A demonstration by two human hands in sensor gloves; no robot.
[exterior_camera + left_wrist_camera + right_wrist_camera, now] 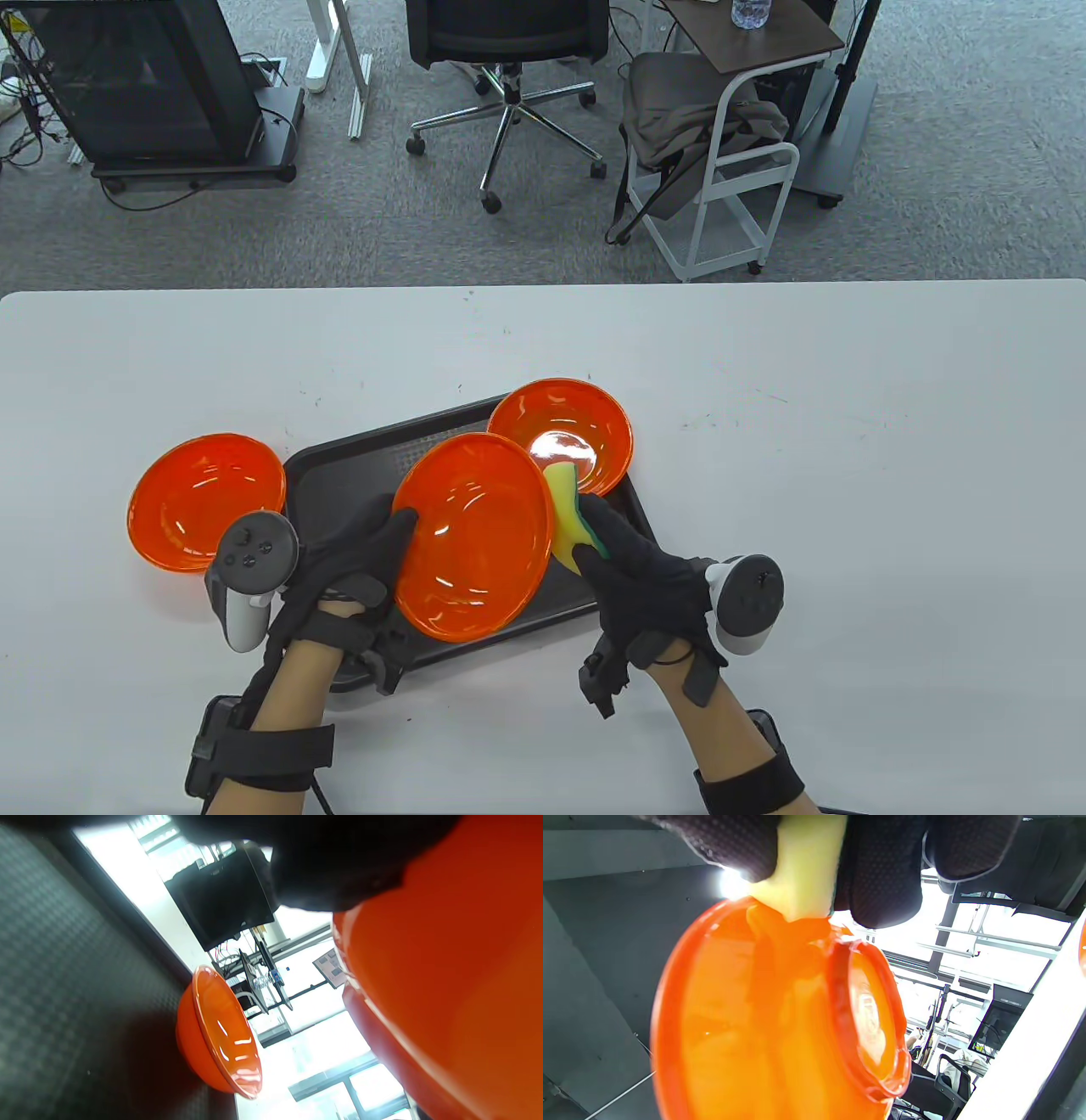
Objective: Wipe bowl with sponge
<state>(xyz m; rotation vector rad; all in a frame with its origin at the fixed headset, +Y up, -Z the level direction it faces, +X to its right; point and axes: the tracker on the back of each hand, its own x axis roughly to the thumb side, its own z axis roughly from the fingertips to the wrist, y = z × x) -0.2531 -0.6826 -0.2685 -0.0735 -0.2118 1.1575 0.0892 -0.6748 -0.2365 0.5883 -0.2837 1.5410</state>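
Gripped at its left rim by the left hand [356, 552], the translucent orange plastic bowl [471, 535] is tilted up over the black textured tray [339, 475], which lies on the white desk [848, 475]. The fingers of that hand wrap the rim; how tightly cannot be told from the left wrist view, where the glove is only a dark blur. Two more orange bowls sit nearby: one on the desk just left of the tray [206, 498], another at the tray's far right corner [562, 433]. The right hand [645, 577] pinches a yellow-and-green sponge [570, 518] between thumb and fingers, and the right wrist view shows the sponge's yellow edge touching the held bowl at its rim. Wiping looks under way at the rim, with the bowl's broad inner face seemingly left to cover; no dirt or suds are visible to judge progress by.
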